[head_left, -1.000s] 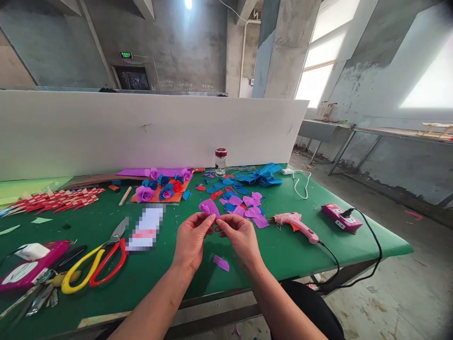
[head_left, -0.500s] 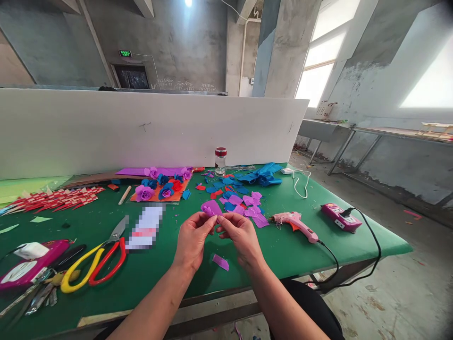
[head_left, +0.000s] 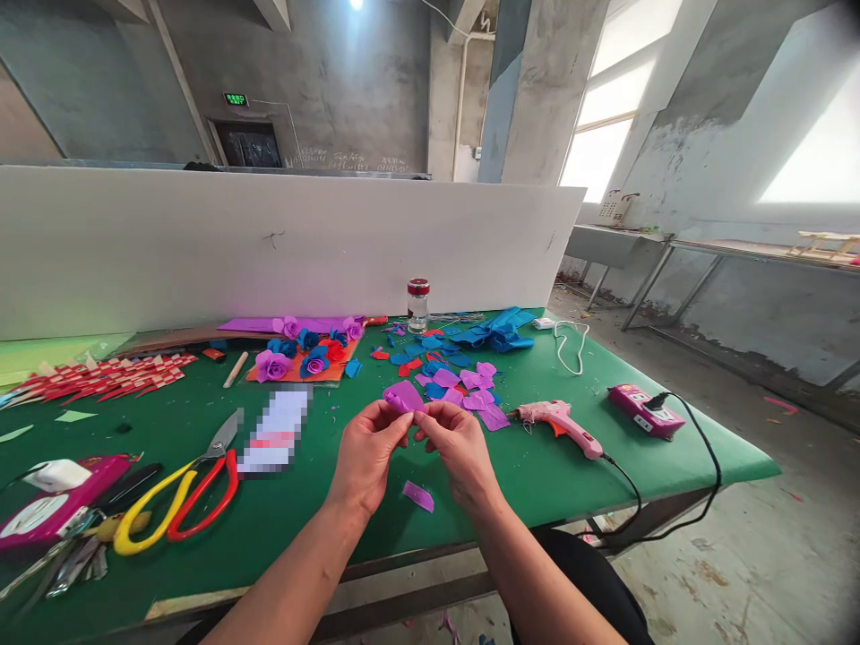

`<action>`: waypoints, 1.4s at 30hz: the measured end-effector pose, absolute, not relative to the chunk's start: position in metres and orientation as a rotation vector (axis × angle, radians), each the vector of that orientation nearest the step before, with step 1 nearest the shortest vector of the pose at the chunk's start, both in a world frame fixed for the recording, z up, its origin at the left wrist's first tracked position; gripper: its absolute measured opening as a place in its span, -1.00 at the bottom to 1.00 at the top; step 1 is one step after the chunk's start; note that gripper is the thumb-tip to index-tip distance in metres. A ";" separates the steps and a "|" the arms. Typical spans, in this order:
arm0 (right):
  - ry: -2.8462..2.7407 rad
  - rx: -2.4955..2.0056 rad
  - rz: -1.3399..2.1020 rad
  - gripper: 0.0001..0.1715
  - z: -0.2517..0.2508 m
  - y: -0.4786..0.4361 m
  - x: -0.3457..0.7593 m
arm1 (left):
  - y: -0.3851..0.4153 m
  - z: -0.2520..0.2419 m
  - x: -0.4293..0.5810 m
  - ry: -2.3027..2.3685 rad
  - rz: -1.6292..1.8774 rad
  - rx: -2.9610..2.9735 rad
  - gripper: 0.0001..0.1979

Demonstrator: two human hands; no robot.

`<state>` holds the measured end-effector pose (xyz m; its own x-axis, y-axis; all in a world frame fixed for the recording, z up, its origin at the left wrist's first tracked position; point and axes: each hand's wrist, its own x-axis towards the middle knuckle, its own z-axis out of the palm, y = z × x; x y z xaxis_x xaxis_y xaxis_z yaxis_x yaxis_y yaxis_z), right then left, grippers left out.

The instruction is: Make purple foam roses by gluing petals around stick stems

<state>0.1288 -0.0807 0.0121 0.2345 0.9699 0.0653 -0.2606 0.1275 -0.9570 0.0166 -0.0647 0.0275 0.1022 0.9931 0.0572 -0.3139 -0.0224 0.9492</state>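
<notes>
Both of my hands meet above the green table [head_left: 557, 475], pinching one purple paper petal [head_left: 401, 396] between their fingertips. My left hand [head_left: 368, 452] grips its lower left side, my right hand [head_left: 455, 445] its right edge. A small purple scrap [head_left: 417, 495] lies on the table just under my hands. Beyond them is a scatter of purple, blue and red cut petals [head_left: 457, 381].
Yellow and red scissors [head_left: 178, 497] lie to the left, a pink glue gun [head_left: 561, 424] and a pink power strip [head_left: 645, 411] to the right. Finished paper roses [head_left: 299, 354], a small glass jar [head_left: 417, 305] and red-white sticks [head_left: 100, 376] sit before a white partition [head_left: 282, 242].
My hands have rolled the purple petal slightly and shifted a little right and up; nothing else on the table has moved.
</notes>
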 end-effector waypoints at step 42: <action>-1.065 -0.969 1.032 -0.79 0.010 -0.081 0.131 | -0.060 0.027 0.005 0.807 1.120 0.860 -0.77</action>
